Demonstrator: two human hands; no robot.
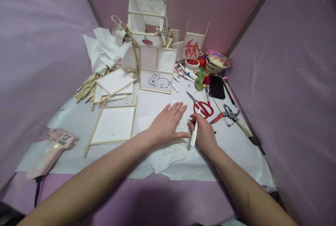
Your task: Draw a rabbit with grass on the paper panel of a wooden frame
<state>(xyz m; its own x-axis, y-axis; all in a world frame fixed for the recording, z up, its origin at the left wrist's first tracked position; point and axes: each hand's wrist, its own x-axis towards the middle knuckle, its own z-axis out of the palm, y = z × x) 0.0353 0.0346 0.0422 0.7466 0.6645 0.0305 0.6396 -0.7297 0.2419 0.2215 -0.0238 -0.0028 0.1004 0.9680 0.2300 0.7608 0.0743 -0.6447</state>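
Fingers (pixel 195 115) of the right hand (pixel 207 135) clamping a white marker (pixel 194 134) over sketched paper (pixel 157 161)

The right hand is keeping its fingers closed around the white marker, which is slanting above the sketched paper near the front middle of the white-covered counter (pixel 236 164); whether its tip is touching the sheet, one cannot tell. The left hand (pixel 167 122) is lying palm down across the paper, its four fingers sitting nearly together and its thumb standing apart, pointing toward the marker. Small rabbit outlines (pixel 172 148) are showing on the sheet below this hand.

Just beyond the right hand, red-handled scissors (pixel 203 110) are lying, with pruning shears (pixel 231 114) resting to their right. Farther back, a black slab (pixel 217 87) is lying near a red rose (pixel 206 79), and loose markers (pixel 187 76) are lying scattered to the left of the flower.

Behind the left hand, a framed panel (pixel 159 82) is standing upright, showing a blue rabbit; a tall stick-framed structure (pixel 147 13) is rising behind it. Over on the left, a flat stick frame (pixel 112 124) is lying beyond the forearm, with a pile of wooden sticks (pixel 85 89) spreading behind it. Nearer the left edge, a pink handheld tool (pixel 51 156) is glowing with a small green light, its black cord (pixel 37 191) running over the front.
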